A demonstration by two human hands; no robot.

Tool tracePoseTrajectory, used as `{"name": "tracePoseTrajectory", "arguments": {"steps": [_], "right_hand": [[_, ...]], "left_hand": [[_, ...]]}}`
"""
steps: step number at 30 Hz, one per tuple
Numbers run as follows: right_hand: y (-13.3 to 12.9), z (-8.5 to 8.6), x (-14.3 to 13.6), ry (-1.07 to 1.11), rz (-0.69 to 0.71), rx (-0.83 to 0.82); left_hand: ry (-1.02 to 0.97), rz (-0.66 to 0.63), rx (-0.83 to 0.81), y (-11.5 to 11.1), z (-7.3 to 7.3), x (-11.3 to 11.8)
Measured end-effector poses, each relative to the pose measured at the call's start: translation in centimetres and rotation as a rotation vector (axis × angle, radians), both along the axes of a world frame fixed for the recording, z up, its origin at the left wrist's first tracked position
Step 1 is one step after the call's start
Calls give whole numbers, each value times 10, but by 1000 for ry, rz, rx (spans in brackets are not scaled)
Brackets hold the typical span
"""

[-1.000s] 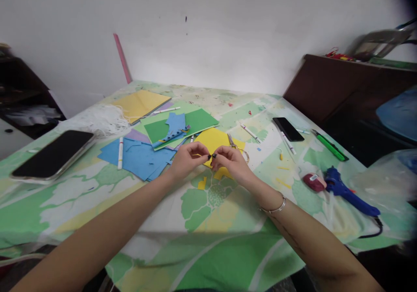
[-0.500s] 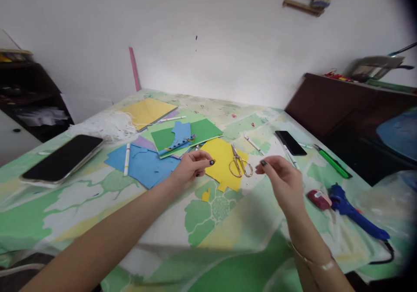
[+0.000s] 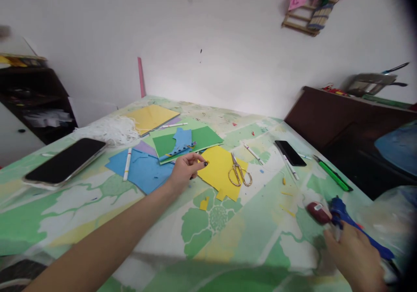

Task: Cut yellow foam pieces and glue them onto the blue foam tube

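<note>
My left hand (image 3: 187, 169) is closed in a pinch above the edge of a yellow craft sheet (image 3: 216, 170). A tiny yellow piece (image 3: 207, 162) shows at its fingertips; its kind is too small to make out. At the lower right, my right hand (image 3: 355, 250) is closed around the body of a blue hot glue gun (image 3: 348, 218), which lies on the table; some fingers are hidden and blurred. Beside the gun's nozzle end rests a dark red, rounded object (image 3: 318, 213). Gold-handled scissors (image 3: 240, 172) lie on the yellow sheet, and a yellow scrap (image 3: 204, 203) lies below it.
Blue sheets (image 3: 146, 175), a green sheet (image 3: 208, 136) with a blue cutout (image 3: 182, 139), and white shredded strips (image 3: 107, 129) lie at the left. Phones lie on both sides: a large one (image 3: 65, 162) and a smaller one (image 3: 289, 153). A green cutter (image 3: 332, 173) is near the right edge.
My right hand has moved down and right, from above the table onto the glue gun. My left hand keeps its pinch in nearly the same place. The view has tilted slightly upward.
</note>
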State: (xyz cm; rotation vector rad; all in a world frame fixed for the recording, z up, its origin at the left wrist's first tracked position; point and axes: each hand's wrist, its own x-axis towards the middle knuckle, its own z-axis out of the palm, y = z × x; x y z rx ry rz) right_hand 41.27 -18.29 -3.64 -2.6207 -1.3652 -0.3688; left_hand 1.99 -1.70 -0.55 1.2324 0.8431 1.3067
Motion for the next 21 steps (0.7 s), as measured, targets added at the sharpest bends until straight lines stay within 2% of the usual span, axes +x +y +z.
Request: {"name": "tracePoseTrajectory", "arguments": {"steps": [3, 6, 9, 14, 18, 21], "right_hand": [[-1, -7, 1, 2, -99, -42], [2, -8, 4, -80, -14, 20], [9, -5, 8, -155, 28, 47], [19, 6, 15, -229, 37, -36], [16, 9, 16, -246, 36, -34], [11, 8, 14, -230, 55, 16]], "left_hand": [[87, 28, 80, -2, 2, 0], [183, 91, 213, -7, 6, 1], [265, 229, 409, -16, 8, 1], [417, 427, 808, -33, 14, -2], [519, 475, 1050, -40, 21, -5], [576, 486, 1122, -43, 24, -5]]}}
